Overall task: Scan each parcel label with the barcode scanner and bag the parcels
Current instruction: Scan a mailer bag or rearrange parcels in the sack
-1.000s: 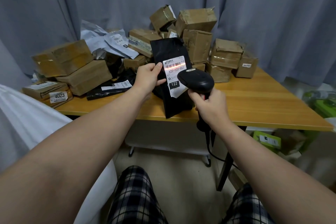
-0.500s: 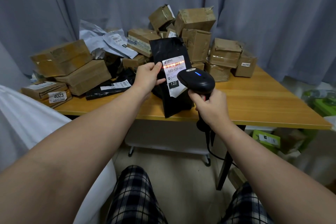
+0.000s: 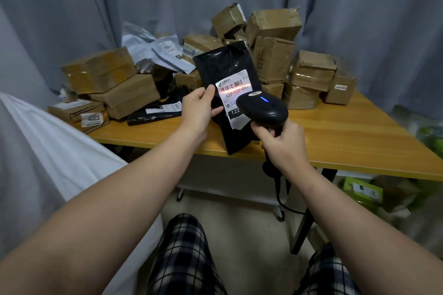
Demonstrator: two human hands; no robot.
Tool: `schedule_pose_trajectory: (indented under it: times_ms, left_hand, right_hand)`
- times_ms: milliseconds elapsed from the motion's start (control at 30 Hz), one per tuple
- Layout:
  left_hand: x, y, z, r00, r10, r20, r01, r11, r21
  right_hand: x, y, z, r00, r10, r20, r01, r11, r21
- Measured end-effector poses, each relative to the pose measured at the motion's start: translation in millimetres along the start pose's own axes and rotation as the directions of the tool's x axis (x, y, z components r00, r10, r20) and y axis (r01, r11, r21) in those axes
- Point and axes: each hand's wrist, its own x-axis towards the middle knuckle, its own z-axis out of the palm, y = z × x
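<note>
wooden table [image 3: 347,136] bears piled cardboard boxes [image 3: 311,72], mailers [image 3: 153,112].

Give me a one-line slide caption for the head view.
Head view: left hand holds a black mailer while right hand aims the barcode scanner, its red beam across the label.

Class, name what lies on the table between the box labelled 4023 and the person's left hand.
A flat black parcel with a white label, shown in the head view.

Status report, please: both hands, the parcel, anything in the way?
Left hand pinches black parcel. Right hand grips barcode scanner, red beam across label. Nothing in the way.
</note>
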Motion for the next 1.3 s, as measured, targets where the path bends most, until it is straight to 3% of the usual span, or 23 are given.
schedule_pose_trajectory:
  times_ms: [167, 300, 433, 633, 800, 900, 1000, 1133, 1200, 1300]
  left_hand:
    - [-16.2, -1.6, -54.1, 0.995, 0.074, -0.068, -0.077, 0.996, -0.039]
    - [-28.7, 0.1, -126.5, 0.98, 0.077, -0.183, -0.084, 0.996, -0.032]
    - [-43.1, 8.0, -208.8, 0.941, 0.059, -0.333, -0.047, 0.998, 0.046]
    - [-56.8, 8.6, -311.6, 0.844, 0.023, -0.536, 0.059, 0.989, 0.136]
    - [-52.2, -28.0, -368.3, 0.768, -0.017, -0.64, 0.245, 0.932, 0.268]
    - [-55.1, -57.9, -391.5, 0.752, -0.046, -0.657, 0.404, 0.82, 0.405]
    - [-63.5, -81.9, -403.1, 0.78, -0.111, -0.616, 0.557, 0.571, 0.603]
    - [-69.6, -119.8, -423.6, 0.73, -0.316, -0.606, 0.682, 0.275, 0.678]
    - [-75.7, -135.1, -427.6, 0.706, -0.395, -0.588, 0.671, 0.109, 0.733]
    - [-81.2, -143.8, -421.6, 0.724, -0.369, -0.583, 0.653, 0.094, 0.751]
  right_hand:
    - [-4.6, -20.9, 49.4, 0.993, -0.049, 0.104, 0.043, 0.997, 0.062]
    - [-18.5, -45.0, 113.1, 0.948, -0.116, 0.296, 0.081, 0.989, 0.127]
    - [-36.9, -59.1, 181.6, 0.867, -0.091, 0.491, 0.031, 0.991, 0.129]
    - [-62.7, -90.1, 258.7, 0.688, -0.023, 0.725, -0.05, 0.996, 0.079]
    - [-79.2, -84.4, 297.2, 0.598, 0.038, 0.8, -0.03, 0.999, -0.025]
    - [-87.3, -71.3, 315.1, 0.575, 0.099, 0.812, -0.065, 0.995, -0.075]
    - [-95.6, -55.9, 330.3, 0.557, 0.163, 0.815, -0.09, 0.987, -0.136]
    - [-112.6, -34.3, 345.4, 0.549, 0.207, 0.81, -0.094, 0.978, -0.186]
    - [-120.8, -24.9, 349.2, 0.545, 0.206, 0.813, -0.092, 0.978, -0.186]
    - [-125.4, -16.7, 348.4, 0.516, 0.228, 0.825, -0.057, 0.971, -0.233]
